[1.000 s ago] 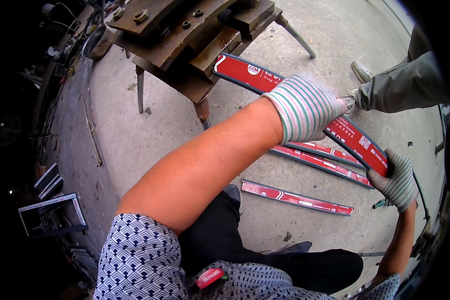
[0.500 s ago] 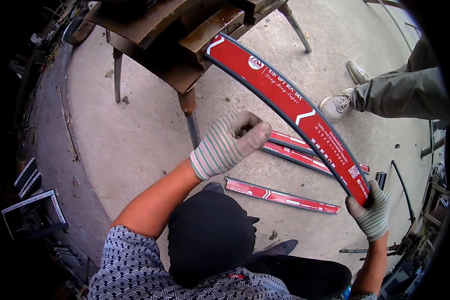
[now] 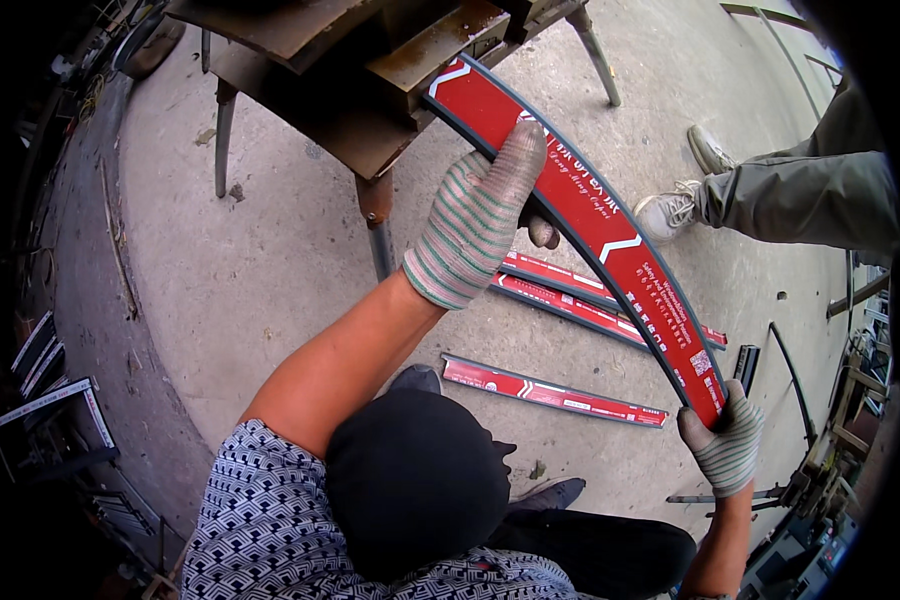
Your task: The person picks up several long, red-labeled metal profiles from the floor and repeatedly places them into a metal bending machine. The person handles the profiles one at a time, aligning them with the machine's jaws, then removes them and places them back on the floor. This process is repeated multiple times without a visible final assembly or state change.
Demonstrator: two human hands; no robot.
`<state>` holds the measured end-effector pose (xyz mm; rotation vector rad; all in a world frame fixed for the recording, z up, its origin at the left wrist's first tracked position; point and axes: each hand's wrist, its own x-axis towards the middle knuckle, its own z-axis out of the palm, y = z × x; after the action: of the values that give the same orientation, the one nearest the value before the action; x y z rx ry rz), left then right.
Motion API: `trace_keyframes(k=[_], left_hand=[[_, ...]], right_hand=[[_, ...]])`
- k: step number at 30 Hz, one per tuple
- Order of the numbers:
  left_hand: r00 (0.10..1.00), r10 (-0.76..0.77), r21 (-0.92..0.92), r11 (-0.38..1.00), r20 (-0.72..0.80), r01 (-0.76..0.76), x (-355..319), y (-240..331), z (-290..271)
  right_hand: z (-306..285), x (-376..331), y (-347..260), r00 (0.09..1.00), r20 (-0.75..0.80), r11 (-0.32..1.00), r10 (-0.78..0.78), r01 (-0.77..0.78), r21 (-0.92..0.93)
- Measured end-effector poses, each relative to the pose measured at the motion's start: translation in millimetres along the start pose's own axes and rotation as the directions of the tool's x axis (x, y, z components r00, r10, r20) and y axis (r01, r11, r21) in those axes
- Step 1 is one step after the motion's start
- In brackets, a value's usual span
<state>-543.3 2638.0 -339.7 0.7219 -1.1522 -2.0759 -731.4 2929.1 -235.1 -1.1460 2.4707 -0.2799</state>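
A long red strip (image 3: 610, 235) with dark edges and white markings runs from the rusty metal stand (image 3: 370, 70) down to the lower right. My left hand (image 3: 475, 215), in a striped knit glove, is closed around the strip's upper-middle part. In the same kind of glove, my right hand (image 3: 720, 445) grips the strip's lower end. The strip is held above the concrete floor, its top end resting against or just over the stand. A black cap (image 3: 415, 480) and a patterned shirt fill the lower middle.
More red strips (image 3: 555, 392) (image 3: 570, 295) lie on the concrete floor below the held one. Another person's legs and shoes (image 3: 670, 210) stand at the right. Metal frames (image 3: 50, 400) lean at the left edge, and metal bars and tools (image 3: 790, 380) lie at the right.
My left hand pulled back from the far right, then closed on the strip's upper-middle part. The strip rose off the floor and its top end swung up to the stand.
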Motion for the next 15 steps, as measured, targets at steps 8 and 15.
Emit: trace_keyframes(k=[8, 15], left_hand=[[1.000, -0.013, -0.064, 0.998, -0.007, 0.013, 5.3, 3.0, 6.3], [0.998, 0.017, 0.053, 0.998, 0.054, -0.020, 1.8, -6.2, -8.7]], right_hand=[[-7.5, 4.0, -3.1, 1.000, 0.010, 0.999, 0.006, -0.006, 0.051], [-4.5, -2.6, -2.4, 1.000, 0.009, 1.000, -0.001, 0.001, -0.006]])
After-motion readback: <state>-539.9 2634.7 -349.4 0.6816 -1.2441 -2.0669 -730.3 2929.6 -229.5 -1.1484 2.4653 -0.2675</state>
